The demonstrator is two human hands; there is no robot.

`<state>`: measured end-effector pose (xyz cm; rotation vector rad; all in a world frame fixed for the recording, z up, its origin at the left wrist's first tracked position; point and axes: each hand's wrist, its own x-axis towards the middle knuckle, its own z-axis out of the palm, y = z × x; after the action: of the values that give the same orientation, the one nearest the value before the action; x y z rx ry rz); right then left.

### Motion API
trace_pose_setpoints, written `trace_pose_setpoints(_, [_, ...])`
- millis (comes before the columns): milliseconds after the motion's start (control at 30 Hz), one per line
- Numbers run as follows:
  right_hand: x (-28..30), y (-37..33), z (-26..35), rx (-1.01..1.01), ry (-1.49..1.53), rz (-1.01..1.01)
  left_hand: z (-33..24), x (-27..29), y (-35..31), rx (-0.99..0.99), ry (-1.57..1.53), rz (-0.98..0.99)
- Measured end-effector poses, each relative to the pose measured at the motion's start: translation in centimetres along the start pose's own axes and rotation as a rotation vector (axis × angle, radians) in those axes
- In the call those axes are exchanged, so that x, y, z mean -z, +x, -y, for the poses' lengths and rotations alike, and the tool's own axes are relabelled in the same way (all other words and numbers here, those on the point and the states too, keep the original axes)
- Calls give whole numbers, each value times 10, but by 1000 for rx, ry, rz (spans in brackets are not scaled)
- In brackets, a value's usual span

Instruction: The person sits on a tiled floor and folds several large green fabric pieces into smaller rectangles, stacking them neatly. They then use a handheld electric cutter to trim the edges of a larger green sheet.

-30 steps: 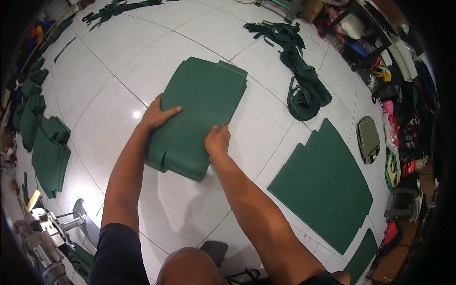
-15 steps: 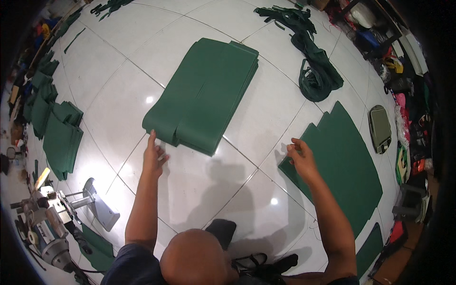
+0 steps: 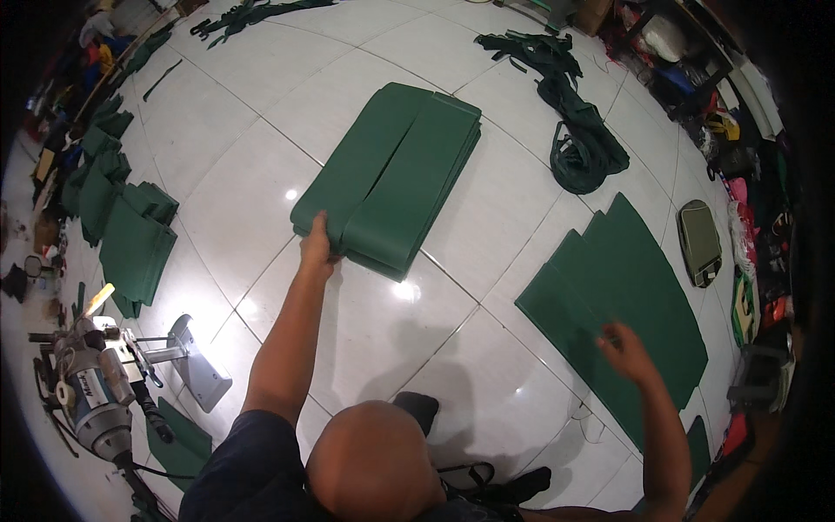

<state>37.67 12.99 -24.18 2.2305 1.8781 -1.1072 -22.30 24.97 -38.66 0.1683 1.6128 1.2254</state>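
Note:
Ahead of me on the white tiled floor lies a layered stack of dark green fabric panels, with a narrow gap running lengthwise across its top. My left hand grips the near left edge of that stack, one digit on top and the others partly hidden at the edge. To the right, flat green fabric pieces with stepped corners lie overlapped. Over their near part is my right hand, its fingers curled and smeared by motion. Whether it touches the fabric or holds anything is not clear.
An electric cutting machine with a metal base plate stands at lower left. Green cut pieces lie behind it. A heap of green strips sits far right. An olive pouch and clutter line the right wall.
My left hand has closed on the stack's near edge, and the lengthwise gap on top shows longer. My right hand has moved back and right over the flat pieces. The view has shifted slightly.

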Motion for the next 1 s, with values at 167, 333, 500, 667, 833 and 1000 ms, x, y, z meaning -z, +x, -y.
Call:
trace_pose_setpoints(167, [23,-46,-34,-84,-124,112,-8,-1,4,13,33,18])
trace_pose_setpoints(333, [32,-110,-104,33,-396,-151,-5,15,12,26,141,7])
trace_pose_setpoints(500, [28,-159,-138,-228,-100,-201,-16,3,-83,-832,299,-107])
trace_pose_setpoints(667, [-66,-206,-255,-417,307,-394,-44,-116,-238,-829,975,809])
trace_pose_setpoints(833, [-136,-167,-260,-682,1181,-528,-4,-202,-261,-586,1842,1208])
trace_pose_setpoints(1000, [-160,-155,-302,-759,1887,-953,124,-253,-185,-598,1618,1000])
